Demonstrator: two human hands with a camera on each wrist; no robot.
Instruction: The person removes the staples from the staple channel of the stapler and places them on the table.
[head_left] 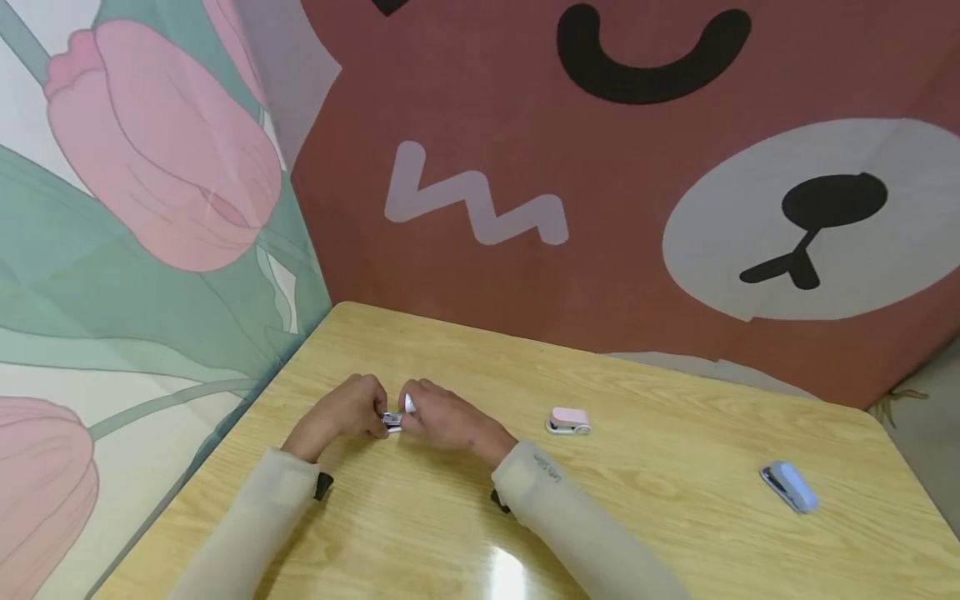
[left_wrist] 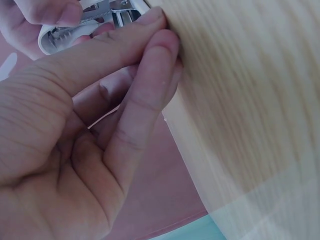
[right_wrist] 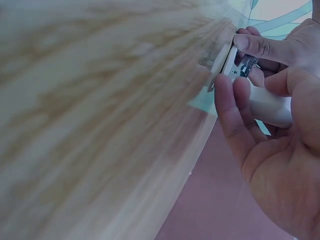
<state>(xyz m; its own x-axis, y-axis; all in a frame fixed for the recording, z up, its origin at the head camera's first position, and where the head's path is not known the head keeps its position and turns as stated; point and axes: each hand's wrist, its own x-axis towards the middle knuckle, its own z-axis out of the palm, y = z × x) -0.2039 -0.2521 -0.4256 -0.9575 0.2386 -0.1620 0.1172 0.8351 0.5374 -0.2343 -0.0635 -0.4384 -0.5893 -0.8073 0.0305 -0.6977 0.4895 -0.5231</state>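
Observation:
A small white stapler [head_left: 393, 420] is between both hands over the left part of the table, its lid raised and metal staple channel [right_wrist: 246, 66] exposed. My left hand [head_left: 351, 410] pinches one end of it with thumb and fingertips; in the left wrist view, those fingers [left_wrist: 145, 85] hide part of the base. My right hand [head_left: 448, 415] grips the other end, fingers curled around the rounded white lid [right_wrist: 270, 106]. Whether staples sit in the channel, I cannot tell.
A pink and white stapler [head_left: 569, 420] stands on the wooden table [head_left: 420, 533] to the right of the hands. Further right lies a blue stapler [head_left: 790, 487]. Printed cloth walls [head_left: 480, 283] border the table at the back and left.

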